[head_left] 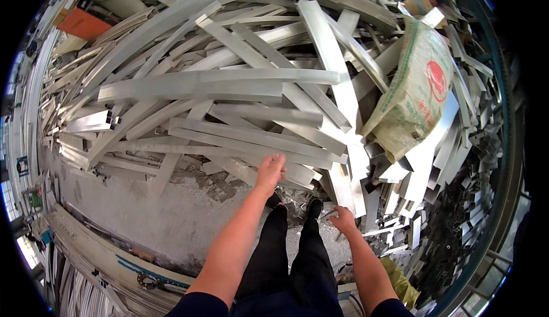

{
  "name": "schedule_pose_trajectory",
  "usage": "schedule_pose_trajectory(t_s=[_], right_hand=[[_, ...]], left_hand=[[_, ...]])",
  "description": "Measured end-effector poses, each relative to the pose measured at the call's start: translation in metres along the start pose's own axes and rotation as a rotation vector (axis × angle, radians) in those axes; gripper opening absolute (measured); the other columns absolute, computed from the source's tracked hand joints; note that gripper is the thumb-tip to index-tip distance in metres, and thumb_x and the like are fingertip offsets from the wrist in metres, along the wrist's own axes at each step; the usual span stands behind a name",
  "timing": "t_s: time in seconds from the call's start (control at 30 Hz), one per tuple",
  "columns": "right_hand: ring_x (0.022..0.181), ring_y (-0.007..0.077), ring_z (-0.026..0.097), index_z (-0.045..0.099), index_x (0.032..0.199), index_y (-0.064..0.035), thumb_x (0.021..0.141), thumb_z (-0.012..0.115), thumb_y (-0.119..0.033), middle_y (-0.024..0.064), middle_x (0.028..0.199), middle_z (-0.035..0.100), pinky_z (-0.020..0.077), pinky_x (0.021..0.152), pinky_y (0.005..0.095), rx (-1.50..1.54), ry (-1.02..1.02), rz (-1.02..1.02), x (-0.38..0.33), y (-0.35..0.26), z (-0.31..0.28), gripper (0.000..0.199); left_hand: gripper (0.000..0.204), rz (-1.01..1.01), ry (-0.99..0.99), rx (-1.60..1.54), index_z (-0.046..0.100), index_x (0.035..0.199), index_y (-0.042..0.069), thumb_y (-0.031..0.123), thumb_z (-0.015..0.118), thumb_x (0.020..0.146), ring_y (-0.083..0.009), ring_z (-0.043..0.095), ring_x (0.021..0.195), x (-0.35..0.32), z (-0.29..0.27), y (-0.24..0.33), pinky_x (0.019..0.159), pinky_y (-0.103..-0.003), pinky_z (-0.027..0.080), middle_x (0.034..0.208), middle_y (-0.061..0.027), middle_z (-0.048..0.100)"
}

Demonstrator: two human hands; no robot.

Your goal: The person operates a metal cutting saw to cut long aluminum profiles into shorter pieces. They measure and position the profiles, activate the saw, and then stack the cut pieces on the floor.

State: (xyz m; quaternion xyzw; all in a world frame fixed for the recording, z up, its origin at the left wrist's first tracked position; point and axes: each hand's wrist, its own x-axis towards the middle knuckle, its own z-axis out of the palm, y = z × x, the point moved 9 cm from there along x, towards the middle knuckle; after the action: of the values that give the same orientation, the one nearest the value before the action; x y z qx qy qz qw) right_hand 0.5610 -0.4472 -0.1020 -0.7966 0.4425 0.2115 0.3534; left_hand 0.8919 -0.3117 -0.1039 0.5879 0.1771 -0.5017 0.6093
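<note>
My left hand (270,172) is over the near ends of several long silver metal profiles, its fingers loosely curled and apart with nothing visible in them. The closest profile (246,140) lies just beyond that hand, sloping down to the right. Lower and to the right, my right hand (343,221) has its fingers drawn together beside the near end of a wide upright-lying profile (341,188). A thin dark sliver shows at its fingertips, too small to name. Above both hands a pale box-section profile (217,84) lies across the heap.
A woven sack (414,88) with red print lies on the heap's right side. Short offcuts (457,225) pile up at the far right. Grey concrete floor (137,208) shows at left, with a long beam-like edge (103,240) below it. Debris surrounds my shoes (314,208).
</note>
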Motion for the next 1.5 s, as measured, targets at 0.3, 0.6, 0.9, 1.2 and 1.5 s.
schedule_pose_trajectory(t_s=[0.3,0.6,0.9,1.2,1.5], right_hand=[[0.099,0.0299,0.062,0.047,0.138,-0.0033,0.08,0.074,-0.032,0.0197,0.112,0.061,0.0493,0.089,0.0368,0.115,0.288,0.007,0.126,-0.018,-0.056,0.07],[0.122,0.0337,0.047,0.028,0.144,-0.0126,0.085,0.066,-0.049,0.0172,0.138,0.033,0.0474,0.086,0.0598,1.045,0.285,0.537,0.17,-0.028,-0.028,0.079],[0.102,0.0239,0.05,0.031,0.123,-0.0096,0.085,0.065,-0.007,0.0108,0.117,0.04,0.0559,0.08,0.0488,1.338,0.385,0.325,0.097,-0.036,-0.002,0.052],[0.093,0.0116,0.059,0.062,0.115,-0.0001,0.092,0.067,-0.023,0.0033,0.102,0.065,0.0486,0.08,0.027,0.773,-0.168,0.179,-0.024,-0.057,0.002,0.033],[0.107,0.0341,0.059,0.059,0.119,-0.0027,0.083,0.067,-0.024,0.0181,0.12,0.059,0.0497,0.089,0.0402,-0.089,0.085,-0.487,0.191,-0.28,-0.066,0.042]], left_hand=[[0.062,-0.209,0.267,0.046,0.047,0.128,0.002,0.045,0.067,0.086,-0.0244,0.057,0.095,0.079,-0.099,-0.078,0.073,-0.042,0.055,0.109,-0.012,0.054],[0.085,-0.235,0.184,-0.207,0.035,0.137,-0.001,0.051,0.073,0.081,-0.0367,0.048,0.12,0.129,-0.093,-0.068,0.102,-0.059,0.039,0.127,-0.0191,0.047],[0.094,-0.078,0.424,-0.533,0.016,0.135,0.007,0.028,0.083,0.073,-0.0301,0.043,0.118,0.099,-0.055,-0.066,0.091,-0.053,0.044,0.135,-0.0156,0.035],[0.059,-0.096,0.154,-0.785,0.046,0.125,-0.006,0.027,0.064,0.08,-0.0365,0.058,0.106,-0.015,-0.133,-0.138,0.1,-0.054,0.046,0.116,-0.0221,0.057],[0.062,0.041,0.211,-0.832,0.039,0.126,-0.009,0.013,0.064,0.074,-0.0389,0.059,0.103,-0.154,-0.154,-0.18,0.1,-0.054,0.047,0.115,-0.0224,0.055]])
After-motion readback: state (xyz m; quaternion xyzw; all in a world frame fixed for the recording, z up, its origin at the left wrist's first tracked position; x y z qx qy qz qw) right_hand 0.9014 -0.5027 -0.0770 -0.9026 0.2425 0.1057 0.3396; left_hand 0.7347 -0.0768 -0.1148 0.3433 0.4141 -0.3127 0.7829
